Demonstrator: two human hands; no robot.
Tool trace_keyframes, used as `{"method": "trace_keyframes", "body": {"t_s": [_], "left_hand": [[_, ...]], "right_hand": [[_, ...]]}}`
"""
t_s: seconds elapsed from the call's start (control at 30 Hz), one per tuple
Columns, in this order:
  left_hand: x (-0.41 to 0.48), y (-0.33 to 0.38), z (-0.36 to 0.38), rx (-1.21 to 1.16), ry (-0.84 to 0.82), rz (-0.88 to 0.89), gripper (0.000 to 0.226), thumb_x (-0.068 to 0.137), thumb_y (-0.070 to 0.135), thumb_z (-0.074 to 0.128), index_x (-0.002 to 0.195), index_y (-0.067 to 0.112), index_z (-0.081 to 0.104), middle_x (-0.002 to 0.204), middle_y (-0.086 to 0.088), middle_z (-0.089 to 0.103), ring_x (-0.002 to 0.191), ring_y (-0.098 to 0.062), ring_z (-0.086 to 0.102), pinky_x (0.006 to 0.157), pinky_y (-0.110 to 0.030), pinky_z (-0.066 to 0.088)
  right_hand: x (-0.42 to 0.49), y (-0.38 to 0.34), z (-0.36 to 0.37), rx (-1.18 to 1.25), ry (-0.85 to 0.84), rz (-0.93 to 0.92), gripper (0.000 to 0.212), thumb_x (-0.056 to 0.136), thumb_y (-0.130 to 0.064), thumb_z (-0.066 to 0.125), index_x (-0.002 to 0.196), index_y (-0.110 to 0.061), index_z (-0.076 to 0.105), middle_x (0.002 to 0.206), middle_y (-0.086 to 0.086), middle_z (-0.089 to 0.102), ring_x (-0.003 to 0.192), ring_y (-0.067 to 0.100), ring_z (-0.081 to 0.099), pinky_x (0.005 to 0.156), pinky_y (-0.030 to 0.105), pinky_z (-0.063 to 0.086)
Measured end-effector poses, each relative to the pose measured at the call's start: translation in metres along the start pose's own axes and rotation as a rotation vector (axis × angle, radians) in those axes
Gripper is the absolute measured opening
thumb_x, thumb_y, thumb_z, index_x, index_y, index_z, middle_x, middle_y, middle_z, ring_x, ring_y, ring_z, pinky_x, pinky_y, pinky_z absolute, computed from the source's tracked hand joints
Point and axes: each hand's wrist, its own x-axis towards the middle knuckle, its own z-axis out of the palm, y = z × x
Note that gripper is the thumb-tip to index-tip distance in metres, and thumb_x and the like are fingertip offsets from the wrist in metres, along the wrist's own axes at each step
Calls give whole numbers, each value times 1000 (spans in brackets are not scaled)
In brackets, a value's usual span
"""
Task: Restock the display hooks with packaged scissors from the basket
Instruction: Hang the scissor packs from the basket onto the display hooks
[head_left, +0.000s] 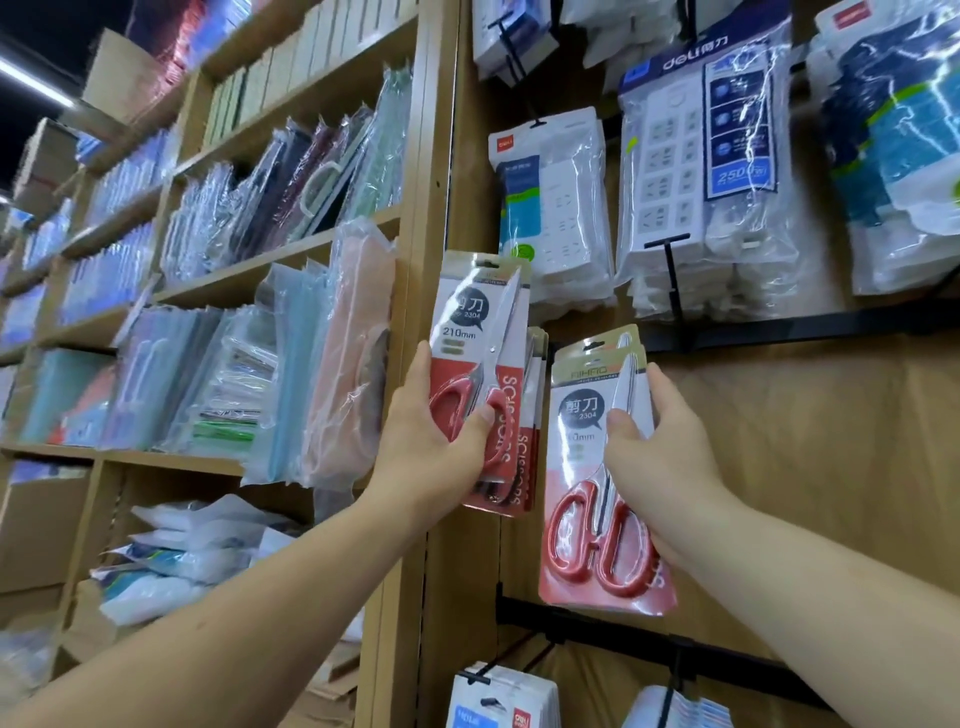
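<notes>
Red-handled scissors fill both your grips: your left hand (434, 452) clasps a stack of scissor packs (480, 338) beside the wooden shelf post (431, 156), thumb across the front. Your right hand (665, 462) pinches a single pack (592, 525) upright before the brown board (805, 441), below the hanging power strips (706, 171).

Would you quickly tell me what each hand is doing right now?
Left hand: grips the upper scissors pack, thumb across its front.
Right hand: grips the lower scissors pack.
</notes>
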Motion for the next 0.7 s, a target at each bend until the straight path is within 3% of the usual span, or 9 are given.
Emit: {"method": "trace_keyframes", "body": {"t_s": [0.1, 0.13, 0.2, 0.27, 0.4, 0.57, 0.7], "left_hand": [[-3, 5, -2, 60, -15, -27, 77, 90, 39, 79, 112, 92, 28, 127, 18, 55, 113, -15, 68, 90, -44, 64], [-6, 4, -2, 56, -17, -49, 77, 90, 36, 81, 119, 88, 31, 126, 17, 56, 112, -16, 69, 89, -44, 64], [-11, 0, 0, 2, -15, -94, 88, 89, 26, 83, 151, 61, 30, 126, 17, 57, 108, -16, 71, 87, -43, 65], [-18, -1, 1, -57, -25, -133, 92, 91, 17, 81, 160, 46, 26, 122, 19, 60, 105, -15, 73, 83, -39, 66], [-19, -2, 5, -107, -30, -178, 90, 91, 16, 80, 160, 43, 29, 128, 11, 64, 107, -17, 74, 82, -38, 66], [-17, -2, 7, -67, -102, -168, 95, 98, 27, 72, 164, 46, 7, 127, 15, 66, 96, -4, 76, 69, -18, 61], [-10, -9, 7, -16, -138, -175, 96, 99, 33, 70, 164, 48, 1, 138, 11, 64, 101, -7, 76, 82, -28, 63]], "right_hand": [[0, -8, 1, 20, 4, -5, 52, 112, -11, 48, 154, -42, 44, 121, -7, 71, 89, 9, 74, 59, 21, 58], [0, -11, 1, 21, 8, -10, 52, 112, -10, 48, 154, -41, 45, 119, -8, 71, 84, 6, 73, 55, 17, 56], [0, -15, 1, 19, 18, -28, 53, 111, -9, 48, 154, -40, 44, 118, -10, 71, 76, 1, 71, 49, 10, 50], [-2, -19, 1, 16, 23, -23, 55, 111, -9, 48, 157, -39, 41, 113, -14, 69, 77, 1, 69, 46, 8, 47], [-6, -24, 0, 11, 20, 0, 60, 112, -12, 49, 162, -41, 33, 124, -7, 68, 84, 6, 70, 50, 16, 52], [-8, -27, 1, 24, 28, 2, 66, 112, -11, 49, 165, -41, 26, 130, -8, 63, 83, 6, 68, 54, 18, 52], [-7, -28, 6, 6, 22, -2, 62, 112, -10, 48, 163, -40, 31, 115, -14, 64, 74, 4, 70, 46, 11, 48]]}}
